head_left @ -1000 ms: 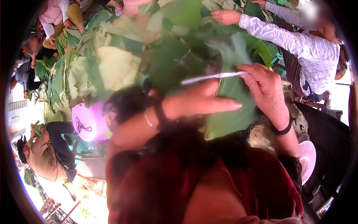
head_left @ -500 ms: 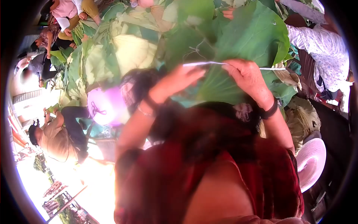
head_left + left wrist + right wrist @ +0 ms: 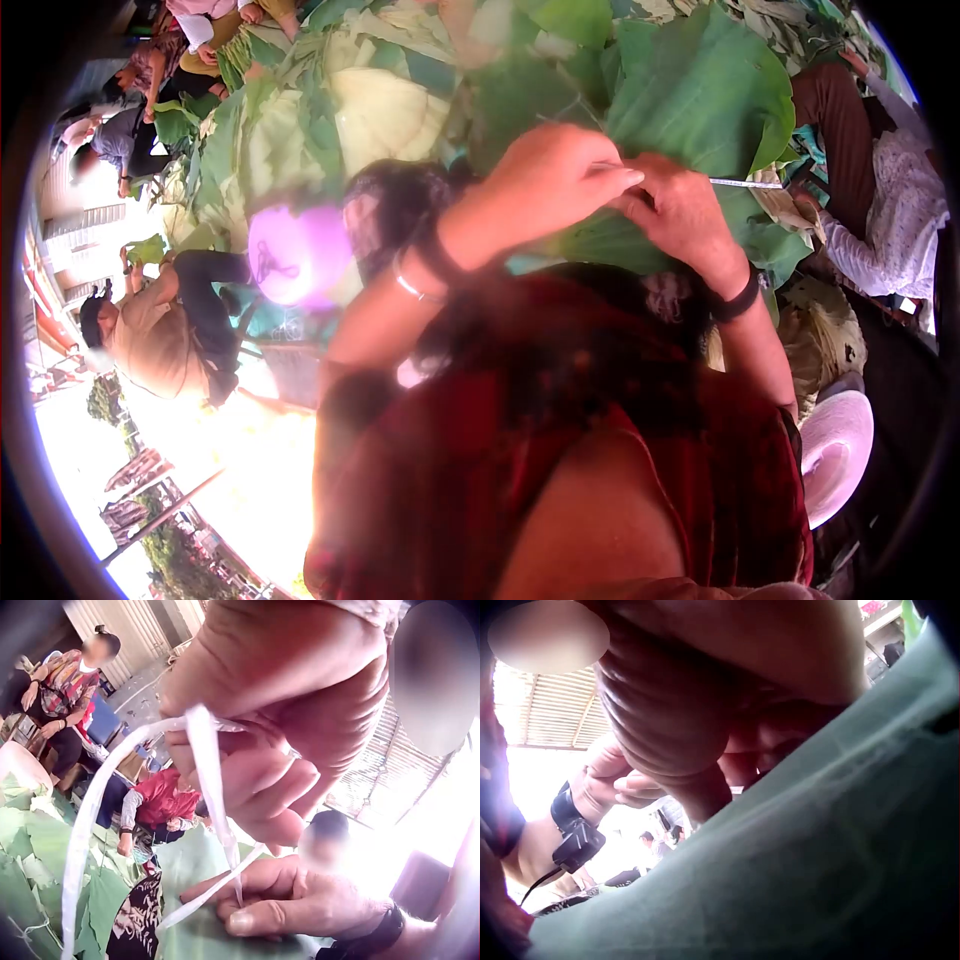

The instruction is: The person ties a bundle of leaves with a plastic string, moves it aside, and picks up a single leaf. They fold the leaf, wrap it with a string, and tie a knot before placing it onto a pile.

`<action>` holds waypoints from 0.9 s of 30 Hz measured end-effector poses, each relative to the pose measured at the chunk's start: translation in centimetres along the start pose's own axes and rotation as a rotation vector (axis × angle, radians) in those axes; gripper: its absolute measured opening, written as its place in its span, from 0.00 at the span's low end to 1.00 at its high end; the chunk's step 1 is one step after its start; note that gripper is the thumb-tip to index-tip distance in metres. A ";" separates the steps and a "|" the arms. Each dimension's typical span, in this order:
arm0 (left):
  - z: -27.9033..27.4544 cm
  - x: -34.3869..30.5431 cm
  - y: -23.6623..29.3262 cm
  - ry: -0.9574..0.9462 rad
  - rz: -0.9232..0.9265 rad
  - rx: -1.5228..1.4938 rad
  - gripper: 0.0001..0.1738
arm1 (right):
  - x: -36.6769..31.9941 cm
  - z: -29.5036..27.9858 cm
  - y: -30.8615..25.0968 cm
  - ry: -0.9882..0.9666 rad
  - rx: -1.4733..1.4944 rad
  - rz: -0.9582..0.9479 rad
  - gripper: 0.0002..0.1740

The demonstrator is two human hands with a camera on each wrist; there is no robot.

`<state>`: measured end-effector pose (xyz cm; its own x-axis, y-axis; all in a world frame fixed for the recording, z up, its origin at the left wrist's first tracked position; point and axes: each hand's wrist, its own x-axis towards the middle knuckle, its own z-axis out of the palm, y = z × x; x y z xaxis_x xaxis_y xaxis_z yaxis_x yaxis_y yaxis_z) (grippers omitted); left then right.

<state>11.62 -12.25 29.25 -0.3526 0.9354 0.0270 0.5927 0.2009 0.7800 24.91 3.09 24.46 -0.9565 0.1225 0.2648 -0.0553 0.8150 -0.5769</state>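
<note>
In the head view, my left hand (image 3: 550, 185) and right hand (image 3: 685, 210) meet over a large green leaf (image 3: 700, 90) with radiating veins. A thin white plastic strip (image 3: 748, 183) sticks out to the right of the right hand. Seen from the left wrist, the strip (image 3: 81, 832) loops up into the curled fingers of the left hand (image 3: 277, 712) and runs down to the right hand (image 3: 300, 896), pinched under its thumb. The leaf's pale underside (image 3: 780, 870) fills the lower right wrist view, right below the right hand (image 3: 679, 742).
A wide heap of green and pale leaves (image 3: 390, 115) lies ahead. A purple bucket (image 3: 298, 255) stands to the left, and a pale hat (image 3: 838, 450) is at the right. Several people sit around the heap, one in a patterned top (image 3: 905, 205) at the right.
The left hand has moved right and come up against the right hand; the strip between them was stretched straight before. The leaf, earlier hanging near the right hand, now lies spread beyond the hands.
</note>
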 end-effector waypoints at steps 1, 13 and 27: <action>0.3 0.9 0.1 0.002 0.066 0.094 0.18 | -0.1 -0.2 -0.3 -0.003 0.041 -0.012 0.11; -2.1 4.7 5.2 0.612 0.534 0.132 0.09 | -0.9 -1.7 1.2 -0.168 0.579 0.240 0.11; 3.1 -0.4 -0.3 0.722 0.113 0.434 0.09 | -0.9 -1.1 2.8 -0.231 0.671 0.383 0.14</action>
<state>13.79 -11.82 27.09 -0.5626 0.5709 0.5979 0.8255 0.3488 0.4437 25.90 5.86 23.45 -0.9750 0.1444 -0.1691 0.1979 0.2175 -0.9558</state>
